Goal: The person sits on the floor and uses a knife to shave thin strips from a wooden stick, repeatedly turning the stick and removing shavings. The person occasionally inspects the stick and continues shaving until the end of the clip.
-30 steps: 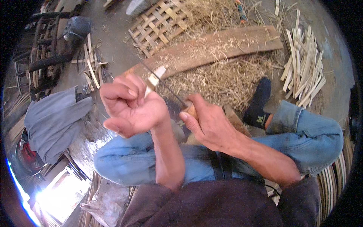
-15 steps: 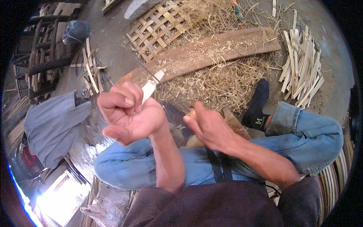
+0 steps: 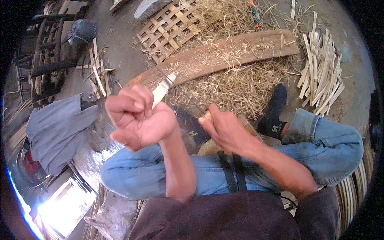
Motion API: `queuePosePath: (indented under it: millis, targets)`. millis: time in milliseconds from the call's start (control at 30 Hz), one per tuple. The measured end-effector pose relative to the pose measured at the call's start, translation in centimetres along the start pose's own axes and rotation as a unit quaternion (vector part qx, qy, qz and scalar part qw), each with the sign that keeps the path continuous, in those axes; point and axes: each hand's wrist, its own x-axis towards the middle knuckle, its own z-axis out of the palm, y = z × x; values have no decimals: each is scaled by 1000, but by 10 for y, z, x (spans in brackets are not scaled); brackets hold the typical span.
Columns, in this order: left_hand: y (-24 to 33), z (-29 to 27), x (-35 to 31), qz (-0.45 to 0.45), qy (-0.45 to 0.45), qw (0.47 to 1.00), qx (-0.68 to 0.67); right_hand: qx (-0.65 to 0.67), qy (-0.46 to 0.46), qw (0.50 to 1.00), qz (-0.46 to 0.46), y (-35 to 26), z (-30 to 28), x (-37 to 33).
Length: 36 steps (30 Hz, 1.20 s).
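My left hand [image 3: 141, 116], palm up with curled fingers, grips a flat pale strip of bamboo or wood [image 3: 159, 93]. The strip's far end slants up over the board. My right hand [image 3: 224, 128] is closed round the light wooden handle [image 3: 207, 115] of a knife. Its thin dark blade [image 3: 187, 95] runs up and left from the handle and crosses the strip near its far end. The strip's lower part is hidden inside my left hand.
Beyond my hands a long brown board [image 3: 236, 50] lies among curly shavings [image 3: 228, 88]. A woven bamboo lattice [image 3: 170, 30] is behind it. Many pale strips [image 3: 320, 72] are piled at the right. A grey cloth [image 3: 58, 124] hangs at the left, near a dark bag [image 3: 83, 31].
My right hand and the knife handle have shifted slightly to the right. The left hand keeps its grip on the strip, and the blade still lies across it.
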Motion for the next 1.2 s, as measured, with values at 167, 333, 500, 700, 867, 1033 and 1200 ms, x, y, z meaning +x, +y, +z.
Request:
queuePosePath:
  millis: [167, 333, 500, 700, 867, 1033, 1200]
  targets:
    - [-8, 2, 0, -8, -1, 1000, 28, 8, 74, 992, -98, -6, -4, 3]
    - [-1, -6, 1, 4, -5, 999, -48, 40, 57, 997, -42, -13, 9, -6]
    - [-4, -5, 2, -3, -21, 1000, -13, -22, 3, 1000, -6, -2, 1, 5]
    - [-2, -2, -1, 1, -14, 1000, 11, 21, 93, 985, -141, -19, 2, -4]
    - [-4, -7, -2, -8, -14, 997, -70, 15, 34, 997, -75, -26, -5, 2]
    - [-3, -5, 1, -6, -30, 999, -26, -55, -12, 998, -8, 1, -7, 7]
    - [-3, -4, -4, 1, -10, 1000, -10, 42, 103, 984, -140, -17, -2, 4]
